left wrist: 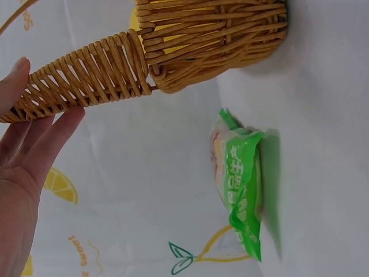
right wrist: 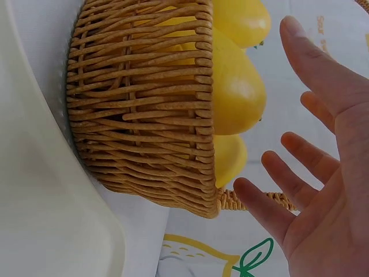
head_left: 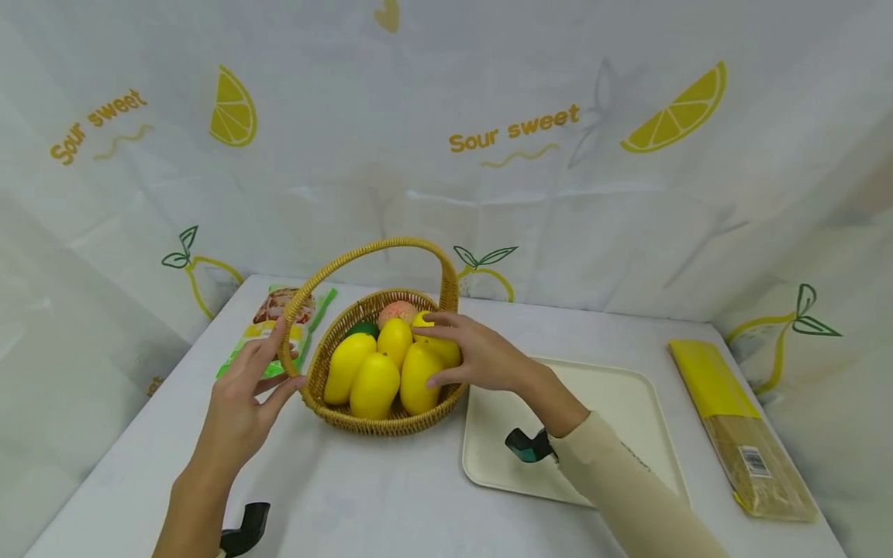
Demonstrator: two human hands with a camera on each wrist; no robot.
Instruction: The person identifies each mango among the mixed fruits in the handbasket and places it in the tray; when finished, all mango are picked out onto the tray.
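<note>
A wicker basket [head_left: 391,426] holds several yellow mangoes [head_left: 375,386], a dark green fruit [head_left: 363,329] and a pinkish round one [head_left: 398,312]. My left hand [head_left: 240,403] pinches the left side of the handle [head_left: 291,329]; in the left wrist view its thumb and fingers [left wrist: 64,124] lie on either side of the wicker. My right hand [head_left: 481,353] is over the basket's right part, fingers spread around the mangoes there. In the right wrist view, a gap shows between that hand [right wrist: 328,173] and the mangoes [right wrist: 236,86].
A cream tray [head_left: 481,465] lies right of the basket, partly under my right forearm. A yellow and brown package [head_left: 739,434] is at the table's right edge. Behind the left hand lies a green food packet [head_left: 314,314]. A printed curtain [head_left: 418,186] hangs behind the table.
</note>
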